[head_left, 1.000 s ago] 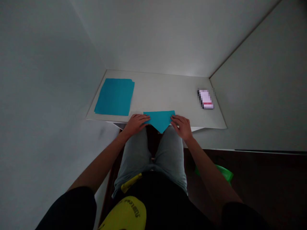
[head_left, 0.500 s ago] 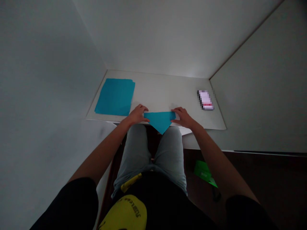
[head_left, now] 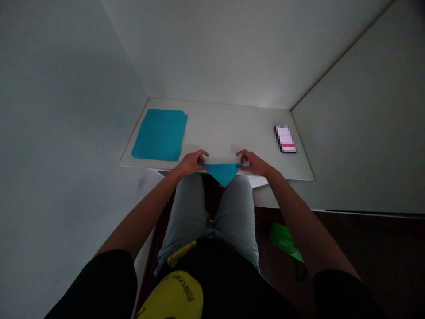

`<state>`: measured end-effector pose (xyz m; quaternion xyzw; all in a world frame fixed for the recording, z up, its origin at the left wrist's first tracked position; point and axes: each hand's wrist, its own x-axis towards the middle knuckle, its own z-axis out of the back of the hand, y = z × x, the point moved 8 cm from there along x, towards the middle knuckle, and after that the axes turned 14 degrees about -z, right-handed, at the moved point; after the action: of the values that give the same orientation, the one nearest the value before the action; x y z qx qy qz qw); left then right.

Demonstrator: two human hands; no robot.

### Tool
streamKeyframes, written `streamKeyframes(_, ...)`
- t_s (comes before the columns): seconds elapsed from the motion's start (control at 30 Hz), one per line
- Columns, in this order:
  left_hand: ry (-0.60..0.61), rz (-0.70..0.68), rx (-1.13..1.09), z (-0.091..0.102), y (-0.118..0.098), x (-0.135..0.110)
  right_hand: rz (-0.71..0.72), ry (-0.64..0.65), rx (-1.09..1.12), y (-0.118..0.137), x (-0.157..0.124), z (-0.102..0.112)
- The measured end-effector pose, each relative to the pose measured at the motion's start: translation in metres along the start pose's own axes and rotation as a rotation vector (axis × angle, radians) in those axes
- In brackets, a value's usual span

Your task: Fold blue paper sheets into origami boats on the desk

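A folded sheet of blue paper lies at the front edge of the white table, its pointed corner hanging over my lap. At its left end my left hand pinches the folded edge between thumb and fingers. My right hand grips the right end the same way, with the index finger curled above the paper. Between the hands the upper edge of the paper runs nearly straight. Off to the left, a stack of flat blue sheets rests near my left hand.
The white tabletop is bounded by walls at the back and sides. A phone with a lit, pixelated screen lies at the right. A green object is low on the right, below table height. My legs are under the table's front edge.
The paper's upper edge has come down toward me, leaving a smaller blue triangle in sight. Both hands have rolled with it, their index fingers now raised above the edge.
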<state>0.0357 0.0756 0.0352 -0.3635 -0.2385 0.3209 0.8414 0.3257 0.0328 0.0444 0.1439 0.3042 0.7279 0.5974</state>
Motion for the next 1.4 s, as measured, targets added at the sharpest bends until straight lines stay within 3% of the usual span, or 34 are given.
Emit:
streamKeyframes(0.23, -0.092, -0.151, 0.116, -0.003, -0.025, -0.018, 0.142, -0.148, -0.103, 0.027, -0.026, 0.003)
streamKeyframes(0.43, -0.082, -0.148, 0.219, -0.005, -0.023, -0.020, 0.224, -0.099, -0.260, 0.044, -0.028, 0.000)
streamKeyframes(0.7, -0.127, -0.181, 0.307, -0.009, -0.030, -0.030, 0.138, -0.244, -0.321, 0.028, -0.049, -0.001)
streamKeyframes(0.87, -0.091, -0.227, 0.331, -0.013, -0.031, -0.039, 0.120, -0.287, -0.269, 0.014, -0.075, -0.019)
streamKeyframes(1.03, -0.061, -0.264, 0.332, -0.020, -0.031, -0.054, 0.045, -0.375, -0.271, 0.010, -0.078, -0.033)
streamKeyframes(1.2, -0.162, -0.213, 0.262, -0.013, -0.032, -0.051, 0.036, -0.418, -0.091, 0.015, -0.073, -0.030)
streamKeyframes(1.4, -0.319, -0.017, -0.064, 0.006, -0.019, 0.000, -0.215, -0.464, 0.401, -0.014, -0.035, -0.003)
